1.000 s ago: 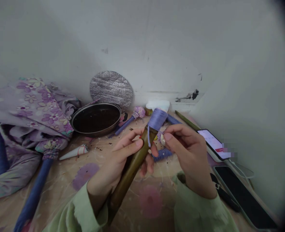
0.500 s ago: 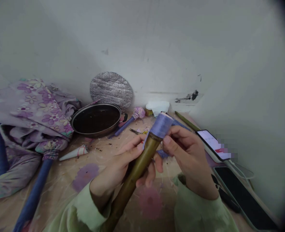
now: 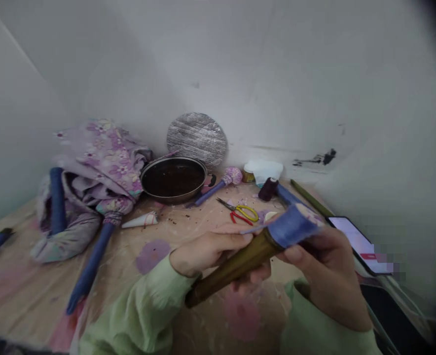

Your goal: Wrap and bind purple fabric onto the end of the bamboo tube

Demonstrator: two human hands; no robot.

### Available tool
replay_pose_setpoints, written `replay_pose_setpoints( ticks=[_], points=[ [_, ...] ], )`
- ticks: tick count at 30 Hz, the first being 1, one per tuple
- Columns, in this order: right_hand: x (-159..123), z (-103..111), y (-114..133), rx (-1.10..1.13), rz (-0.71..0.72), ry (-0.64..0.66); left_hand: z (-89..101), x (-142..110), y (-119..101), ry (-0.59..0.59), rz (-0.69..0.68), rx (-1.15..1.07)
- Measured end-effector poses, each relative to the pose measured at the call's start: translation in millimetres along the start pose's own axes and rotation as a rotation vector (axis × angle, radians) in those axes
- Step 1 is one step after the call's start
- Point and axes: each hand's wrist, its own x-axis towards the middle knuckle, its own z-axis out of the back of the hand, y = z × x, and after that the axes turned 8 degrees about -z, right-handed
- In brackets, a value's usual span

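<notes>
Item under inspection: an olive-brown stick [image 3: 236, 268], lower centre of the frame, tilted with its upper end to the right. Blue-violet wrapping [image 3: 291, 228] covers that end; a narrow strand runs from it leftward to the thumb of the left hand [image 3: 210, 251]. The left grip is closed around the shaft, thumb above and fingers beneath. The right hand [image 3: 334, 273] is at the wrapped end, thumb along the lower edge, fingers curled and partly hidden; how closed that grip is cannot be told.

Markings: a phone [image 3: 354, 241] at the right edge has a lit screen with a red patch, partly pixelated, its writing illegible. A small jar [image 3: 248, 176], upper right of centre, bears a yellowish band, also unreadable. No brand can be read.

Also on the table [image 3: 192, 222]: yellow-and-red-handled pliers [image 3: 235, 208] at centre, a dark thread spool [image 3: 268, 190] near them, and a pan [image 3: 173, 198] left of centre.
</notes>
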Motion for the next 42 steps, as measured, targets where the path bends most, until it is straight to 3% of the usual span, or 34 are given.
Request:
replay_pose_setpoints(
  ticks=[3,8,12,16,19,25,27,31,36,42],
  points=[
    [6,-10,1,-0.073,0.006,-0.04,6.3,4,3,-0.122,-0.065,0.126],
    [23,-24,-13,-0.273,0.121,-0.198,16.5,7,6,-0.459,-0.27,0.705],
    [32,-35,-31,-0.354,0.135,-0.213,17.9,-6,6,-0.55,-0.419,1.099],
    [36,-49,-48,-0.273,0.008,-0.184,19.8,-23,9,-0.61,-0.409,1.382],
    [34,-55,-65,-0.196,-0.088,-0.155,25.1,-31,16,-0.597,-0.335,1.367],
    [24,-57,-105,-0.065,-0.258,-0.134,47.8,-33,53,-0.553,-0.106,0.817],
    [22,-56,-115,-0.064,-0.272,-0.139,56.4,-31,67,-0.549,-0.07,0.744],
    [15,-51,-125,-0.062,-0.305,-0.154,62.7,-31,84,-0.576,-0.107,0.959],
    [1,-47,-125,-0.073,-0.346,-0.175,49.2,-41,89,-0.56,-0.115,1.356],
    [-3,-50,-121,-0.088,-0.402,-0.174,48.8,-49,93,-0.524,-0.172,1.462]
  ],
)
